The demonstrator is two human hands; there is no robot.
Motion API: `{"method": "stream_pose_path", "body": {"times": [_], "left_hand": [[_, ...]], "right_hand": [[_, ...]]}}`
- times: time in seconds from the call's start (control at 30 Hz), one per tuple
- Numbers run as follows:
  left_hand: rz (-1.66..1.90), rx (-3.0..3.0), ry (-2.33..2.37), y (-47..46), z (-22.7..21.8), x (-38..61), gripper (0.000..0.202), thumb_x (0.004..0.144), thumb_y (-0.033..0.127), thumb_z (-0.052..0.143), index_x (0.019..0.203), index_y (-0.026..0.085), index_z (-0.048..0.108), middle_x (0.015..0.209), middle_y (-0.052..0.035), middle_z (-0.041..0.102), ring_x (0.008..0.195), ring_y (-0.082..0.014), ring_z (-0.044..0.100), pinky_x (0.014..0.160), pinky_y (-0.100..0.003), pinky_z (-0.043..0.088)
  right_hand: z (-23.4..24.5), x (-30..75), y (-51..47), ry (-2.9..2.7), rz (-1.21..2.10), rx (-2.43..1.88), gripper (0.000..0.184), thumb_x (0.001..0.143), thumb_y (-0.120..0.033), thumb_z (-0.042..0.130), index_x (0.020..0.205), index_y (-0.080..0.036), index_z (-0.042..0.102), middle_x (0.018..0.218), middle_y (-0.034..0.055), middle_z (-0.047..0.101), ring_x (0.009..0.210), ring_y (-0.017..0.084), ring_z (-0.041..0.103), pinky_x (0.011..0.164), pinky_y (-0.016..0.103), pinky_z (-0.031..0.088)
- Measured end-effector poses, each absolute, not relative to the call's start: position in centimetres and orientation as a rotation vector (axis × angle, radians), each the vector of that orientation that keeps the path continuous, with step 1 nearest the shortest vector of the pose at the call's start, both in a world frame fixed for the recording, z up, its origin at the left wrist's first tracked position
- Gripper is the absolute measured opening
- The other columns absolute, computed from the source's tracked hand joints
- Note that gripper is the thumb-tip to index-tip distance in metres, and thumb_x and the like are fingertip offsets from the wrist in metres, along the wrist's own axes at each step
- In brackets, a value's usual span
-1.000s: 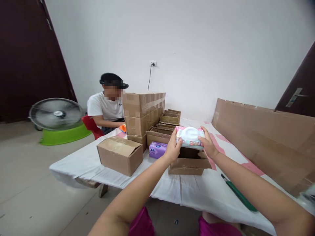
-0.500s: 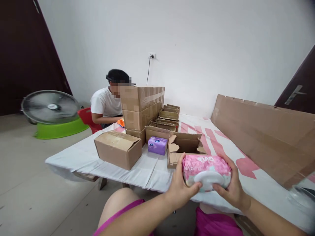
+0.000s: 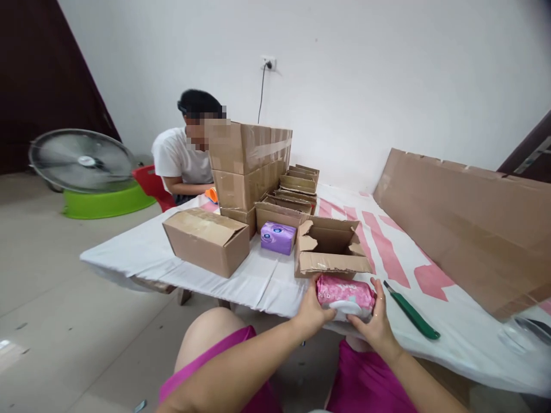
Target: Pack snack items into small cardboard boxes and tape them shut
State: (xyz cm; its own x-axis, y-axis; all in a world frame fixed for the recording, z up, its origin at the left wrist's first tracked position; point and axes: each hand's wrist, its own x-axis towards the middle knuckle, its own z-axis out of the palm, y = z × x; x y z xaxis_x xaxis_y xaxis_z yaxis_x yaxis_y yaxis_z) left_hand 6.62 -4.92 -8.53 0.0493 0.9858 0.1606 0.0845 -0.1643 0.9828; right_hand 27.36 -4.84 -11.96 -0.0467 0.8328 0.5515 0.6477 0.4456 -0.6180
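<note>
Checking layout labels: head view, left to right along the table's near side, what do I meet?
Taped brown cardboard box, small purple printed pack, left hand, pink-and-white soft pack, right hand, slim green-handled tool, clear rounded container.

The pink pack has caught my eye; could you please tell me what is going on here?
The person's left hand and right hand hold the pink pack between them, just in front of an open box. A purple pack sits left of that box, and a green knife lies to the right. Another person sits partly hidden by stacked boxes.
</note>
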Motion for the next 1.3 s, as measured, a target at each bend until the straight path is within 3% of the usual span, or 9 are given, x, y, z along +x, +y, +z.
{"method": "stream_pose_path", "body": {"times": [0.17,0.4,0.47,0.57,0.63,0.77,0.9,1.03,1.3], "left_hand": [[1.275,1.316,1.249,-4.1,-8.2,5.8,0.084,0.048,0.002,0.074,0.123,0.017,0.040,0.119,-0.0089,0.057,0.113,-0.0265,0.056,0.102,-0.040,0.042],[1.149,1.693,1.772,-5.0,-7.1,3.8,0.090,0.038,0.038,0.090,0.115,0.018,0.050,0.129,-0.0155,0.041,0.126,-0.0406,0.037,0.106,-0.054,0.032],[1.218,1.719,1.788,-4.8,-7.2,3.2,0.089,0.045,0.048,0.087,0.118,0.016,0.047,0.135,-0.0184,0.038,0.131,-0.0412,0.033,0.109,-0.057,0.028],[1.434,1.689,1.671,-3.4,-8.3,2.2,0.075,0.073,0.057,0.066,0.129,0.016,0.039,0.149,-0.0202,0.026,0.142,-0.0362,0.022,0.114,-0.056,0.019],[1.526,1.625,1.491,-2.0,-9.2,1.5,0.069,0.086,0.056,0.050,0.139,0.017,0.030,0.154,-0.0186,0.021,0.145,-0.0312,0.018,0.117,-0.053,0.018],[1.490,1.636,1.195,-0.8,-9.6,1.2,0.079,0.088,0.057,0.043,0.149,0.016,0.014,0.156,-0.0177,0.021,0.146,-0.0278,0.018,0.119,-0.047,0.019],[1.479,1.791,1.379,-3.6,-8.4,2.5,0.081,0.087,0.053,0.051,0.151,0.019,0.015,0.157,-0.0152,0.023,0.145,-0.0293,0.020,0.118,-0.049,0.020],[1.582,1.692,1.644,-6.3,-7.8,3.5,0.072,0.091,0.048,0.045,0.150,0.020,0.014,0.154,-0.0154,0.026,0.144,-0.0289,0.022,0.116,-0.050,0.021],[1.738,1.582,1.814,-6.9,-8.5,0.5,0.069,0.093,0.044,0.043,0.150,0.022,0.011,0.155,-0.0149,0.022,0.145,-0.0283,0.020,0.116,-0.052,0.019]], "right_hand": [[-14.5,26.9,-1.4,-1.657,0.402,-1.286,0.124,0.060,-0.067,0.072,0.151,-0.024,0.000,0.151,0.0218,0.023,0.138,0.044,0.027,0.104,0.067,0.029],[-11.9,27.8,0.8,-1.803,0.750,-0.985,0.116,0.060,-0.078,0.064,0.150,-0.023,0.016,0.146,0.0200,0.039,0.136,0.037,0.037,0.110,0.055,0.031],[-10.9,27.8,1.0,-1.804,0.791,-0.979,0.117,0.056,-0.081,0.063,0.149,-0.024,0.019,0.146,0.0192,0.039,0.135,0.037,0.038,0.110,0.054,0.031],[-10.0,27.4,0.8,-1.807,0.760,-1.025,0.115,0.054,-0.080,0.066,0.146,-0.023,0.030,0.141,0.0181,0.047,0.133,0.039,0.040,0.109,0.057,0.031],[-9.7,27.0,0.6,-1.824,0.707,-1.046,0.108,0.055,-0.077,0.069,0.142,-0.022,0.037,0.135,0.0177,0.053,0.132,0.039,0.041,0.108,0.056,0.034],[-10.0,26.5,-0.3,-1.829,0.585,-1.104,0.095,0.060,-0.066,0.072,0.138,-0.021,0.042,0.127,0.0158,0.058,0.128,0.037,0.046,0.108,0.054,0.034],[-11.0,26.2,-1.3,-1.763,0.536,-1.133,0.088,0.065,-0.058,0.073,0.138,-0.021,0.040,0.129,0.0149,0.057,0.122,0.036,0.052,0.105,0.056,0.038],[-11.4,24.9,-1.9,-1.759,0.599,-1.108,0.090,0.065,-0.056,0.074,0.140,-0.024,0.036,0.134,0.0151,0.054,0.122,0.037,0.052,0.105,0.059,0.037],[-10.5,20.0,-1.8,-1.755,0.933,-0.996,0.097,0.065,-0.059,0.074,0.144,-0.025,0.028,0.131,0.0154,0.057,0.120,0.033,0.056,0.103,0.053,0.043]]}}
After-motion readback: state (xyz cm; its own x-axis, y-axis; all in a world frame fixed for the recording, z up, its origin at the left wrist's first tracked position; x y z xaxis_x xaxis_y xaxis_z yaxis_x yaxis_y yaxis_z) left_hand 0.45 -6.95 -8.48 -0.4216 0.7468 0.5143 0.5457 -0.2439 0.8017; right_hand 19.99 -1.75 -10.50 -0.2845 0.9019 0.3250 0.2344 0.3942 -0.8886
